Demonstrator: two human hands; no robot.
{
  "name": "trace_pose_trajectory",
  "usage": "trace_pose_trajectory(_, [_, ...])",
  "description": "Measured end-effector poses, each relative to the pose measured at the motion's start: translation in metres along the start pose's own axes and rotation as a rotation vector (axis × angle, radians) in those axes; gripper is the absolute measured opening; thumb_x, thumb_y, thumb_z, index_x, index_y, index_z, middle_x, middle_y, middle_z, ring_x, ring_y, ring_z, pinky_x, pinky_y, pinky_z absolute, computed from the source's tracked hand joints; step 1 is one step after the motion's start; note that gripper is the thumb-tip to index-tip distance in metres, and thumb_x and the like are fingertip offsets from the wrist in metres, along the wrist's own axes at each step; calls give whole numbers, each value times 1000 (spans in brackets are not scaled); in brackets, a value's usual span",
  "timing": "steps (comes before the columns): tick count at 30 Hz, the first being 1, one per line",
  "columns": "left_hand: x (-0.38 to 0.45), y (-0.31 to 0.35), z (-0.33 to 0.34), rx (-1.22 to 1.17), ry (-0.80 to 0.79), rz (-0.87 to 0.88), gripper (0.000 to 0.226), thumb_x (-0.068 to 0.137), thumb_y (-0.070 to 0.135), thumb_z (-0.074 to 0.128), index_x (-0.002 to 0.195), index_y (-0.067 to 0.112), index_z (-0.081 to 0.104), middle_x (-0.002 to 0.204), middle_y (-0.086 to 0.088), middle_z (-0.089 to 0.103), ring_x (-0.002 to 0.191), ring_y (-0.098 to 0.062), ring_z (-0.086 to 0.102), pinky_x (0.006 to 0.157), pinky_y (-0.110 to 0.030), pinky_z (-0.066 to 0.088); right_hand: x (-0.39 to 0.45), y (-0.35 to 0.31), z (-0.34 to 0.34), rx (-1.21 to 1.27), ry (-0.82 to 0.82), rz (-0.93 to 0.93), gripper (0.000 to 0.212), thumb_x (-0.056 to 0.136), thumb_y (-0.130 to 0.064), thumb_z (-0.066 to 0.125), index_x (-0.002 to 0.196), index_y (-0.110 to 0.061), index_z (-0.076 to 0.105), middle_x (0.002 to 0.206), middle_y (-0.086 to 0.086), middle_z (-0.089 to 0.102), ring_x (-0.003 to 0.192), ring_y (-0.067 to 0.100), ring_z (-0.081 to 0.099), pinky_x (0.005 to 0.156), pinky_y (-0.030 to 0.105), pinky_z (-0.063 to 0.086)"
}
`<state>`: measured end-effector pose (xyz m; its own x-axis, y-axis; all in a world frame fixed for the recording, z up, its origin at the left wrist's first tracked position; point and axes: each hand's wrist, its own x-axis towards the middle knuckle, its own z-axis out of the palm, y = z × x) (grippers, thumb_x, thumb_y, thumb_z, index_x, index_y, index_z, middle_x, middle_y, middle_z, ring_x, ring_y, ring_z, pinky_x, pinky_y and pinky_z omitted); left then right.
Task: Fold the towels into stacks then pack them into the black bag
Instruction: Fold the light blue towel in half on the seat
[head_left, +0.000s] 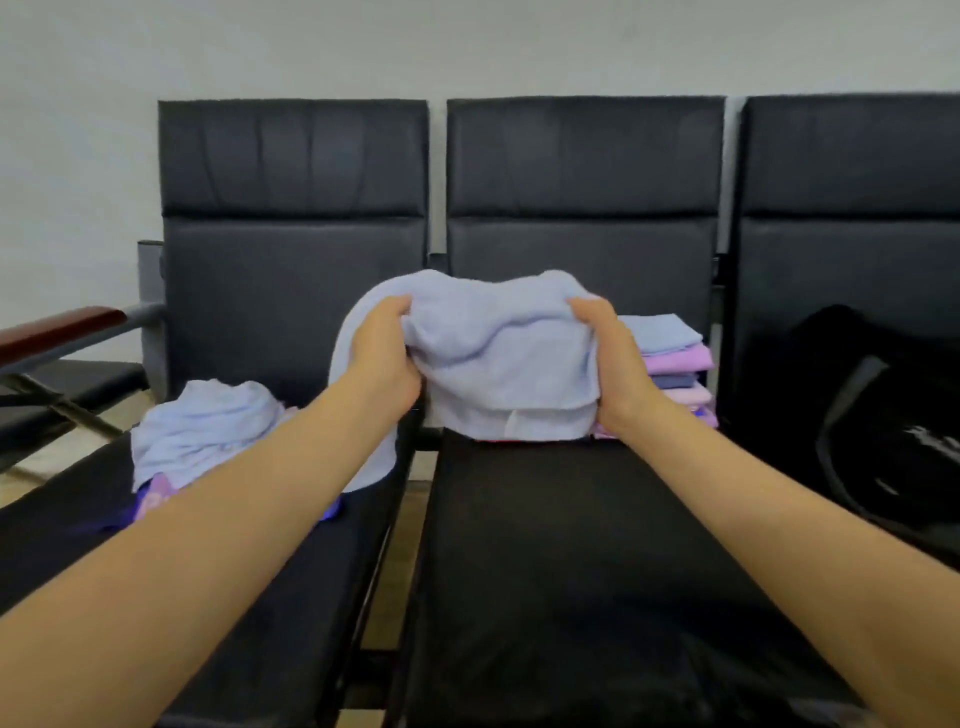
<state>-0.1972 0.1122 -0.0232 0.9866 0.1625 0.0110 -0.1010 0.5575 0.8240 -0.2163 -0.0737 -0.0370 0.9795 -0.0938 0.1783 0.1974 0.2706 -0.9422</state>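
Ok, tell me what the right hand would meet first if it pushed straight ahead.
Probably the stack of folded blue and purple towels, just beyond the right hand gripping the pale blue towel; depth is unclear.

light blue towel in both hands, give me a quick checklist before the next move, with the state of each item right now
1. Both hands hold the light blue towel: ok, left hand and right hand each grip an upper side.
2. Towel smooth for the next fold: not ok, it is bunched and sagging between the hands.
3. Towel free of the loose towel pile on the left seat: cannot tell, one edge hangs down beside it.
4. Folded towel stack steady on the middle seat: ok, layers lie flat.
5. Black bag ready and open on the right seat: cannot tell, too dark.
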Motion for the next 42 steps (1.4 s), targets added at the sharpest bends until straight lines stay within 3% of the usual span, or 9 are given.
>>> trace_pose_trajectory(9, [-24,-101,54,303,-289,-213,28,94,22,55,116,5,58,99,-11,65,84,-25,61,91,-42,49,-20,63,-107,-278,-14,230,57,85,-67,48,114,-22,69,109,2,72,106,21,65,91,35,48])
trace_pose_trajectory(14, [-13,-136,37,672,-224,-191,34,93,38,56,110,9,60,99,-7,63,97,-27,60,96,-44,50,-15,72,-103,-380,26,94,21,92,-32,53,81,-13,55,70,0,50,66,14,47,65,29,39])
trace_pose_trajectory(17, [-8,-149,23,666,-174,-224,34,91,35,61,114,10,61,107,-8,65,106,-26,59,101,-41,46,-9,77,-97,-247,120,167,29,93,-27,57,67,-17,48,58,-1,38,52,12,33,53,26,28])
trace_pose_trajectory(21, [-5,-162,6,580,-212,-330,55,65,39,74,115,15,68,115,-9,68,109,-25,63,104,-42,45,-2,90,-94,-4,79,370,20,93,-28,59,100,-12,67,89,8,67,81,18,60,72,25,45])
trace_pose_trajectory(24, [3,-160,-3,440,-154,-373,29,81,23,71,108,11,68,108,-12,70,102,-27,65,95,-38,49,4,91,-99,221,91,407,28,99,-26,48,112,-7,64,107,11,69,95,20,64,78,30,50])
trace_pose_trajectory(29, [15,-150,-25,346,-41,-352,34,84,29,69,115,16,63,108,-9,70,95,-26,66,71,-35,53,21,89,-128,322,265,302,32,98,-28,53,118,-6,63,119,15,67,111,29,63,100,44,47])
trace_pose_trajectory(35, [15,-149,-38,427,-10,-240,39,82,26,65,117,11,61,114,-11,68,103,-28,64,84,-38,51,31,85,-173,354,463,170,39,89,-12,55,127,-4,58,120,13,63,113,31,61,91,39,51])
trace_pose_trajectory(38, [13,-152,-48,384,12,-222,31,87,21,63,115,10,63,109,-7,69,99,-23,65,80,-36,52,22,94,-191,135,484,226,31,82,-11,64,112,-4,67,112,14,67,97,27,64,83,33,52])
trace_pose_trajectory(42, [10,-164,-67,649,-101,-286,34,79,14,68,113,12,62,109,-8,68,99,-21,63,83,-34,51,5,106,-194,-1281,-24,511,20,92,-17,52,73,-16,59,77,-3,56,75,15,55,56,15,36])
